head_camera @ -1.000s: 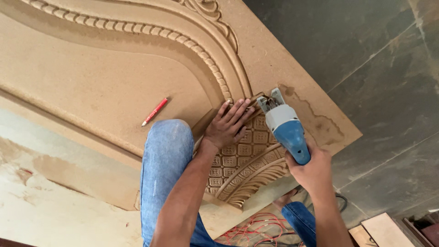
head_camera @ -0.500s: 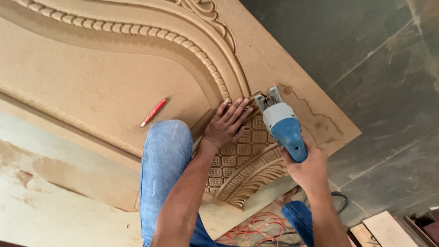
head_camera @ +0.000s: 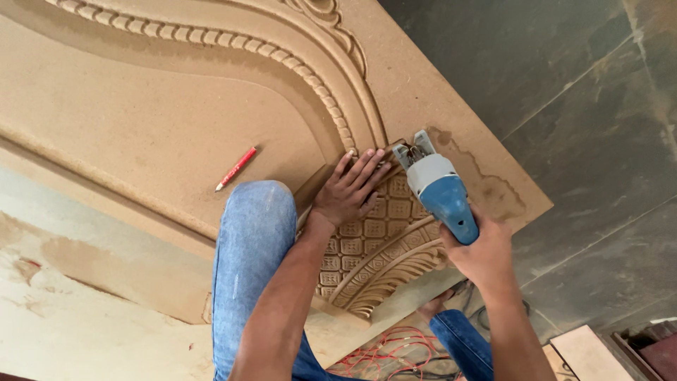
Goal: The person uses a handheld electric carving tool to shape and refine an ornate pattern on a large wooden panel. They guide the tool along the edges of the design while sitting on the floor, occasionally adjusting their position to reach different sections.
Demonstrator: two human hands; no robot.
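Head view looks straight down on a large carved wooden board (head_camera: 176,127) lying flat, with a rope-like raised border (head_camera: 233,42) curving across it and a grid of small carved squares (head_camera: 374,226) near its lower corner. The left hand (head_camera: 349,189) lies palm down on the board at the top edge of that grid, fingers (head_camera: 367,166) spread and stretched out flat, gripping nothing; its forearm runs down and to the left, crossing over a knee in blue jeans (head_camera: 250,261). The right hand (head_camera: 483,254) is wrapped tightly around the rear of a blue and grey power tool (head_camera: 437,190), fingers clenched on its blue body, wrist straight and forearm running down toward the bottom edge of the frame. The tool points up and to the left, its metal head (head_camera: 412,149) resting on the board just beside the left fingertips, at the edge of a pale, rough patch of wood (head_camera: 486,187). A red pencil (head_camera: 236,168) lies loose on the smooth recessed part of the board, well apart from both hands. Red cable (head_camera: 384,349) is coiled on the floor below the board's edge, between the legs. Dark stone floor (head_camera: 578,106) fills the right side.
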